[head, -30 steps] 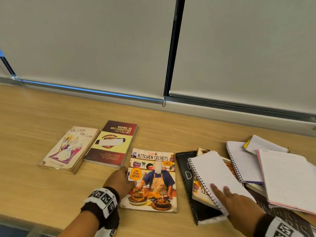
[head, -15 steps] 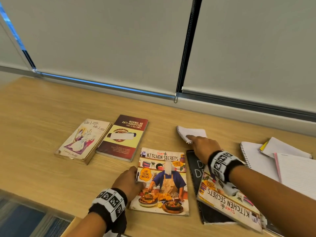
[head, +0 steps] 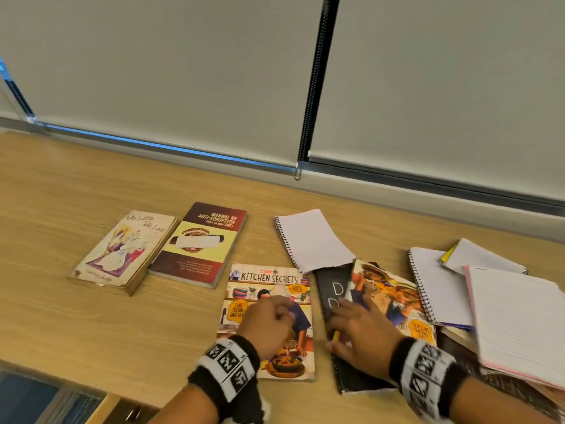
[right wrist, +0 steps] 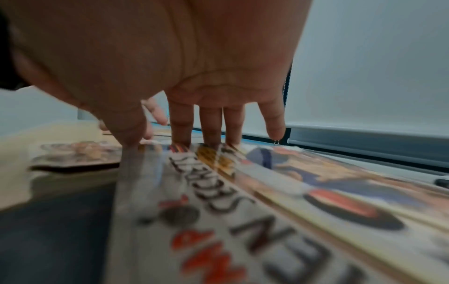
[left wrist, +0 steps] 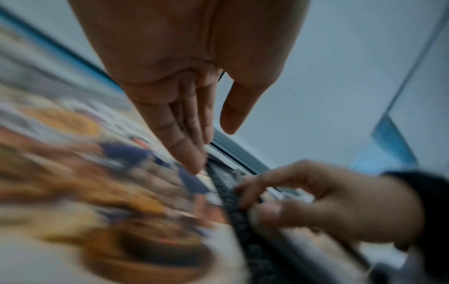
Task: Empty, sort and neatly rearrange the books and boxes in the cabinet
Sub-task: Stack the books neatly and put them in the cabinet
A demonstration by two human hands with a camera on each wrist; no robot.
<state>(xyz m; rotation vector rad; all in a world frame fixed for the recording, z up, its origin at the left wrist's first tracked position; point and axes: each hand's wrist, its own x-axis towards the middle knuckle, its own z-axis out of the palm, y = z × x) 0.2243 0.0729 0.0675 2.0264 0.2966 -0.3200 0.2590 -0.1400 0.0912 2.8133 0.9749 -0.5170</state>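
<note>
Two copies of Kitchen Secrets lie on the wooden table (head: 91,332). My left hand (head: 275,313) (left wrist: 209,149) hovers over the left copy (head: 269,280) (left wrist: 85,173), fingers relaxed, one tip near its right edge. The second copy (head: 394,298) (right wrist: 267,201) lies upside-down across a black book (head: 333,289) (right wrist: 48,230). My right hand (head: 351,319) (right wrist: 170,142) holds this copy, thumb at its left edge, fingers bent onto the cover. A white spiral notepad (head: 312,240) lies behind both.
Two paperbacks sit at the left: a cream one (head: 122,252) and a maroon-and-yellow one (head: 201,243). A pile of spiral and lined notebooks (head: 513,319) fills the right. Roller blinds (head: 183,87) close off the back. The table's front edge runs bottom left.
My right hand left the white notepad behind the books and came back onto the second Kitchen Secrets. My left hand shifted right from the left copy's edge to over its cover.
</note>
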